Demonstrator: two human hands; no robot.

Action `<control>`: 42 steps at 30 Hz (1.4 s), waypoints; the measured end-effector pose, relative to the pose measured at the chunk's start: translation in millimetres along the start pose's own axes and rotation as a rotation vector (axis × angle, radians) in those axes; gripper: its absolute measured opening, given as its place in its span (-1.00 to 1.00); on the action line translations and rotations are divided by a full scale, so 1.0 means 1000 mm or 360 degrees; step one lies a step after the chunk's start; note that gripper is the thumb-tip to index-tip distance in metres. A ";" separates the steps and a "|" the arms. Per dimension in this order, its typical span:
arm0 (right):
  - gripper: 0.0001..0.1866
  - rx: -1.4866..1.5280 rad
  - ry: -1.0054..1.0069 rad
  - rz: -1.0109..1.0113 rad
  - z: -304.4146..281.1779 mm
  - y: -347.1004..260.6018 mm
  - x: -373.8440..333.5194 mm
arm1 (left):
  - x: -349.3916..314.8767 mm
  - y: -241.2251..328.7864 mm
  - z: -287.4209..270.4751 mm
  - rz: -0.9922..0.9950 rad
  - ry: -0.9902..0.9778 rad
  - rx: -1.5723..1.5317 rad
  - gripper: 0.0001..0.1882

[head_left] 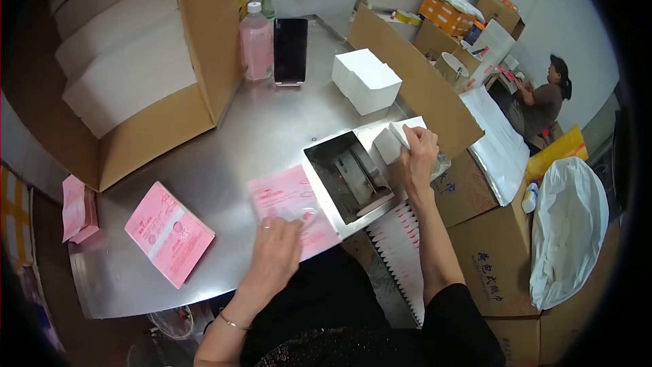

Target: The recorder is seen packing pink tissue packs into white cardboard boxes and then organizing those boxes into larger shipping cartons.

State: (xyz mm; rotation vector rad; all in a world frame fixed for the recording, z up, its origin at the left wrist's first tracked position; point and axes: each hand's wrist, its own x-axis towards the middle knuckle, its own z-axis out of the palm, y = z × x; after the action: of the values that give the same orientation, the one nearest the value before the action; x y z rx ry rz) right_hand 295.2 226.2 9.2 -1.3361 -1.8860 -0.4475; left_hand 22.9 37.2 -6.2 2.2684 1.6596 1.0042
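Observation:
My left hand (277, 248), with a ring on one finger, is closed on a pink printed plastic bag (285, 194) lying on the steel table. Just right of the bag is a rectangular metal opening (350, 177) with a bright steel rim. Beyond it, my right hand (421, 156) grips a folded white paper napkin stack (406, 134) between thumb and fingers. Under and beside that stack sits a white block (388, 146), partly hidden by the hand. Further back stands a larger stack of white napkins (367, 85).
Pink bags lie stacked (170, 234) at left. A cardboard box (156, 119) holds white paper stacks. A phone (290, 51) and a pink bottle (256, 44) stand at the back. Cartons (489, 258) and a white sack (569, 231) are at right; another person (540, 98) sits beyond.

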 end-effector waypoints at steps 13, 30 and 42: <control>-0.72 0.0453 -0.0969 -0.0931 0.011 -0.166 -0.064 | 0.013 0.003 0.010 -0.0303 0.0197 0.0390 -0.17; -0.87 -0.0149 -0.0380 0.0085 0.002 -0.010 0.010 | 0.020 0.001 -0.017 -0.0181 -0.0027 0.0593 -0.43; -0.63 0.0950 -0.0478 -0.1259 -0.045 -0.137 -0.094 | 0.014 -0.011 -0.020 -0.0194 -0.0015 0.0249 -0.38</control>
State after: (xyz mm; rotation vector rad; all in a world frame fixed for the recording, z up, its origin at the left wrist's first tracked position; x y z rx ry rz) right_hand 202.7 83.0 -12.4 -0.2418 -2.4986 -0.0296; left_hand 5.0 48.4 9.5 2.2280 1.9085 0.8632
